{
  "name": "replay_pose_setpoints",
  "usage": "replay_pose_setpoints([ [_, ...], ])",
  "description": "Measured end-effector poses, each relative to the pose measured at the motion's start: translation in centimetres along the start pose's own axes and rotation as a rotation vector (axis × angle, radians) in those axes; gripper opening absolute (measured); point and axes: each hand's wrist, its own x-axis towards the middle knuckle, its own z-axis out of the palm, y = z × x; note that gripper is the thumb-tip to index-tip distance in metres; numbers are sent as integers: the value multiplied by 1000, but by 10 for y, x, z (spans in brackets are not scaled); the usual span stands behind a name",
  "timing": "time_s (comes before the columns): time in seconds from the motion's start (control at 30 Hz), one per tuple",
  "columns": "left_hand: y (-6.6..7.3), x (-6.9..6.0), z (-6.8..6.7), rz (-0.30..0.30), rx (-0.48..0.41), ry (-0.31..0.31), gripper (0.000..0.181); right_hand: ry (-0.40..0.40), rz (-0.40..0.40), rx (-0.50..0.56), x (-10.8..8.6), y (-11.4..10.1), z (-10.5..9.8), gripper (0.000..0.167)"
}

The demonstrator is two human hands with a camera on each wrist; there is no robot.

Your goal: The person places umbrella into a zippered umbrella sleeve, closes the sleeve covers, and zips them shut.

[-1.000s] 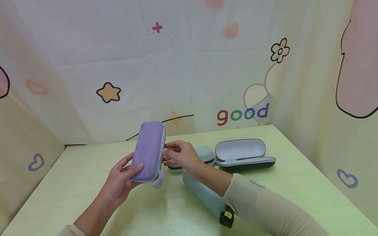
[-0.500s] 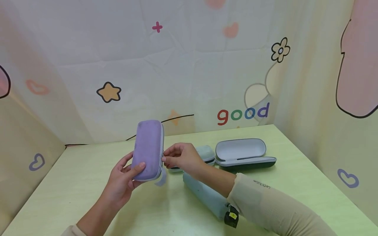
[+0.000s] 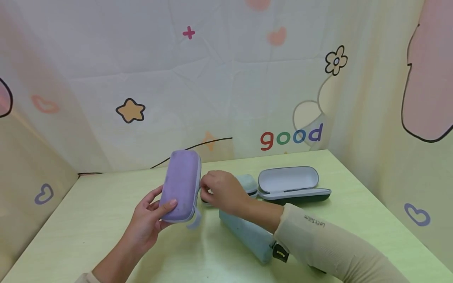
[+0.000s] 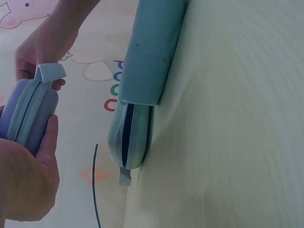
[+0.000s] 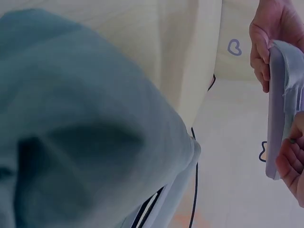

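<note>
A purple zip case [image 3: 181, 184] with a pale strap loop [image 3: 194, 220] is held up, tilted, above the table. My left hand [image 3: 143, 222] grips its lower left part, thumb across the front; the left wrist view shows this hand [image 4: 28, 183] round the case [image 4: 40, 118]. My right hand [image 3: 224, 192] is at the case's right edge with curled fingers, pinching at the zip; the small pull is hidden by the fingers. From the right wrist view, the right hand [image 5: 292, 166] meets the zipped side of the case [image 5: 277, 109].
Right of the hands, an open dark case with grey lining [image 3: 288, 181] lies on the table [image 3: 88, 220]. A mint case [image 3: 247, 182] is partly behind my right hand. A long teal case [image 3: 247, 234] with a black tag [image 3: 280, 252] lies below my right forearm.
The purple case has shifted slightly right and down. My right hand has moved slightly right, its fingers now more curled and higher along the zipped edge.
</note>
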Motion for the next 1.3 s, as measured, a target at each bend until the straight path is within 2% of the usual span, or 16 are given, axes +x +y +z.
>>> replay_pose_setpoints([
  [0.2, -1, -3, 0, -1, 7, -15, 67, 60, -1, -42, 3, 9, -1, 14],
  [0.5, -2, -6, 0, 18, 25, -47, 69, 44, 74, -63, 4, 20, -7, 9],
  [0.63, -3, -6, 0, 19, 32, -47, 70, 77, 82, -79, 3, 27, -7, 10],
  [0.83, -4, -7, -4, 31, 37, -53, 59, 104, 92, -81, 2, 36, -13, 8],
  [0.97, -4, -7, -9, 78, 38, -90, 46, 85, 99, -90, 0, 39, -17, 8],
  [1.1, -2, -7, -16, 130, 47, -146, 37, 67, 61, -100, 1, 42, -21, 9],
  [1.3, 1, -2, -29, 167, 80, -268, 32, 47, 5, -65, 3, 47, -27, 10],
])
